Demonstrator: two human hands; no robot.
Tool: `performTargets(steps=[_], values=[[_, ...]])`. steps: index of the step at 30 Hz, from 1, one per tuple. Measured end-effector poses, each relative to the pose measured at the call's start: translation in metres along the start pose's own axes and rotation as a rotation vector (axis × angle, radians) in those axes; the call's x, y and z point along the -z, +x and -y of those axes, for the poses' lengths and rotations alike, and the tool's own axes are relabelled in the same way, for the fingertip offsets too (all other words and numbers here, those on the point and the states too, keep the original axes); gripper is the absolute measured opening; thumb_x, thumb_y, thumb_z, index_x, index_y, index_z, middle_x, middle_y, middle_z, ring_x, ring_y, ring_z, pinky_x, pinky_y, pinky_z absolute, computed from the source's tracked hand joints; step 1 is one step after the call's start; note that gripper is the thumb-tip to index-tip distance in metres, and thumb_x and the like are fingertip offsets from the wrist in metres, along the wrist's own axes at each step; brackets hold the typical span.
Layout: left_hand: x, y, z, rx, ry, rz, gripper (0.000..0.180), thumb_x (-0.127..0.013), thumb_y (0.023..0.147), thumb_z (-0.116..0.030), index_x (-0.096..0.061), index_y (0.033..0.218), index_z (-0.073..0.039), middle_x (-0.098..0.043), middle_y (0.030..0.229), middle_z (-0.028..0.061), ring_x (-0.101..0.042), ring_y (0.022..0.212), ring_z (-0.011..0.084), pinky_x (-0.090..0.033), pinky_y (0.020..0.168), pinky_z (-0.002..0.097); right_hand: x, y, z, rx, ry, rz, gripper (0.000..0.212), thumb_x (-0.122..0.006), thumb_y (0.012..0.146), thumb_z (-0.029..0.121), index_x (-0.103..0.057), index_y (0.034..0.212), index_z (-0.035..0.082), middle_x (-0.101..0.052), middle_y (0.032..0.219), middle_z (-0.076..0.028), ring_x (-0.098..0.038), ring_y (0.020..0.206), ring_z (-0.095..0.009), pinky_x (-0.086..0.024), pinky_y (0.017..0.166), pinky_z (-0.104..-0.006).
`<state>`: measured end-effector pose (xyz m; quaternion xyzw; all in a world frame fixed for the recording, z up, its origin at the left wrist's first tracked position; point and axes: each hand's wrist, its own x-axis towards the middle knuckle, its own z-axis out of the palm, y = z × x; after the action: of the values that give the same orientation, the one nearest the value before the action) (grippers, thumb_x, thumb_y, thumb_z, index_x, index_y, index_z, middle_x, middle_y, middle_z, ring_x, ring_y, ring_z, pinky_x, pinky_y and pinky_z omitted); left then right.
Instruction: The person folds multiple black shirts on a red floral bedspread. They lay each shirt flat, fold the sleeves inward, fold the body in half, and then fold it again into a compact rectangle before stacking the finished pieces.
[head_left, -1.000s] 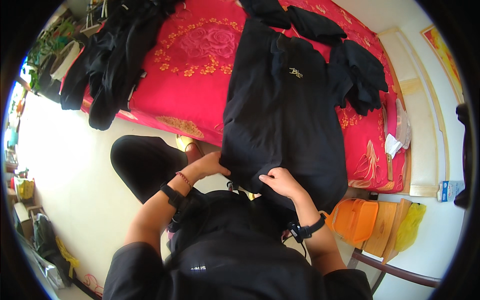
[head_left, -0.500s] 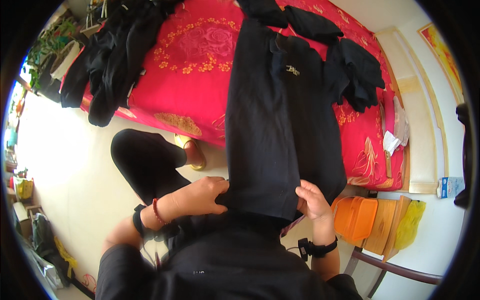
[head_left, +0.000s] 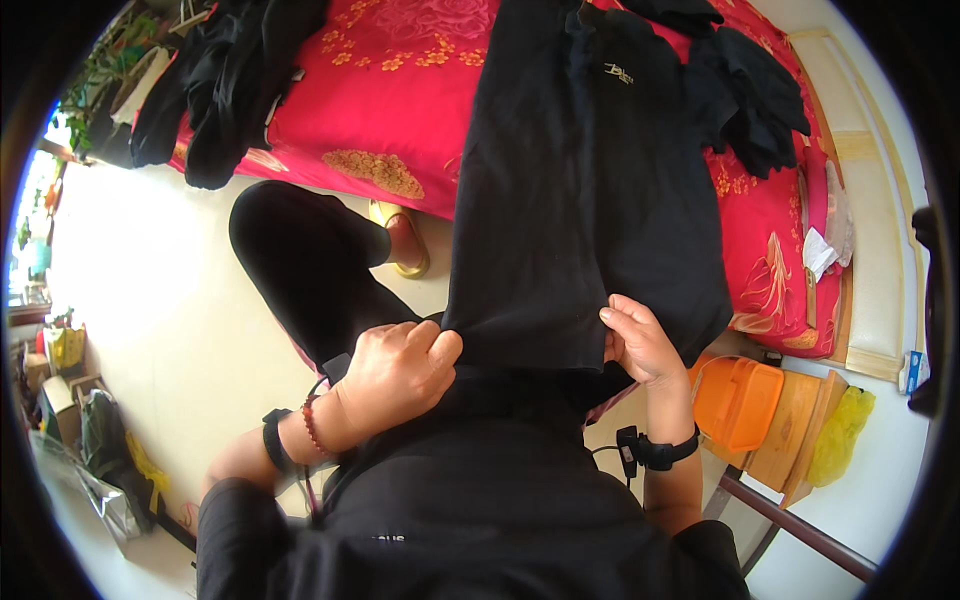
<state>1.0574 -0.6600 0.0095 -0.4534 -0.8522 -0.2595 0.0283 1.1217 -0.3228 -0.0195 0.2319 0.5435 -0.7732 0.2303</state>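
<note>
A black shirt (head_left: 535,200) with small pale lettering on its chest stretches from the bed toward my lap. Its left part is folded lengthwise over the body, and the single layer shows on the right. At the lower left corner of the fold, my left hand (head_left: 405,365) is closed on the cloth. My right hand (head_left: 643,340) pinches the other edge of the folded part near the hem, thumb on top. The cloth between my hands lies fairly flat. The collar sits at the far end, near the top of the view.
The bed has a red floral cover (head_left: 370,110). More black clothes (head_left: 225,90) hang over its left edge, and another bunched black garment (head_left: 750,100) lies at right. An orange bin (head_left: 738,402) stands beside a wooden stool (head_left: 795,430) and a yellow plastic bag (head_left: 843,435).
The view has shifted, so the bed sits higher. My hands still hold the shirt's lower end; the left hand has turned knuckles-up, and the fold remains in place.
</note>
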Motion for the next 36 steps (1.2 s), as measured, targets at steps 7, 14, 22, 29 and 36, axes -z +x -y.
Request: performTargets(steps=[7, 14, 22, 29, 36], values=[[-0.010, -0.014, 0.011, -0.002, -0.145, 0.260, 0.011, -0.062, 0.074, -0.005, -0.053, 0.080, -0.006, -0.056, 0.066, 0.0074, -0.062, 0.059, 0.0276, -0.049, 0.049, 0.0406, 0.009, 0.006, -0.019, -0.046, -0.228, -0.111, 0.010, -0.053, 0.104, 0.015, -0.053, 0.096, 0.008, -0.064, 0.085, -0.003, -0.067, 0.069, -0.013, -0.058, 0.059, -0.0282], [0.005, 0.043, 0.042, -0.101, 0.007, 0.454, 0.023, -0.067, 0.083, -0.019, -0.070, 0.103, -0.008, -0.069, 0.092, 0.0107, -0.067, 0.090, 0.0318, -0.056, 0.078, 0.0425, -0.016, 0.011, -0.010, -0.075, -0.761, -0.156, 0.042, -0.065, 0.089, -0.002, -0.038, 0.120, -0.005, -0.063, 0.085, -0.014, -0.071, 0.069, -0.023, -0.061, 0.061, -0.0322], [0.055, 0.171, 0.052, -0.289, -0.139, 1.101, 0.043, -0.066, 0.093, -0.039, -0.069, 0.122, -0.007, -0.072, 0.108, 0.0144, -0.067, 0.103, 0.0349, -0.054, 0.089, 0.0423, -0.015, -0.003, 0.054, 0.062, -1.398, -0.176, 0.039, -0.069, 0.091, 0.030, -0.063, 0.121, 0.005, -0.074, 0.095, -0.012, -0.070, 0.093, -0.033, -0.054, 0.081, -0.0407], [0.110, 0.395, 0.138, 0.239, -0.562, 0.545, 0.040, -0.069, 0.094, -0.034, -0.066, 0.115, 0.000, -0.069, 0.092, 0.0076, -0.068, 0.084, 0.0173, -0.056, 0.074, 0.0305, 0.003, 0.084, 0.166, 0.444, -1.208, -0.267, 0.051, -0.069, 0.090, 0.029, -0.058, 0.127, -0.004, -0.070, 0.107, -0.023, -0.069, 0.099, -0.035, -0.054, 0.086, -0.0416], [-0.032, 0.476, 0.238, 1.047, -1.197, 0.060, 0.075, -0.061, 0.097, -0.052, -0.041, 0.141, 0.007, -0.056, 0.133, 0.0245, -0.057, 0.121, 0.0395, -0.049, 0.103, 0.0502, -0.012, 0.217, 0.231, 0.296, -1.332, -0.659, 0.101, -0.069, 0.087, 0.056, -0.029, 0.149, -0.013, -0.064, 0.123, -0.027, -0.066, 0.110, -0.040, -0.055, 0.089, -0.0479]])
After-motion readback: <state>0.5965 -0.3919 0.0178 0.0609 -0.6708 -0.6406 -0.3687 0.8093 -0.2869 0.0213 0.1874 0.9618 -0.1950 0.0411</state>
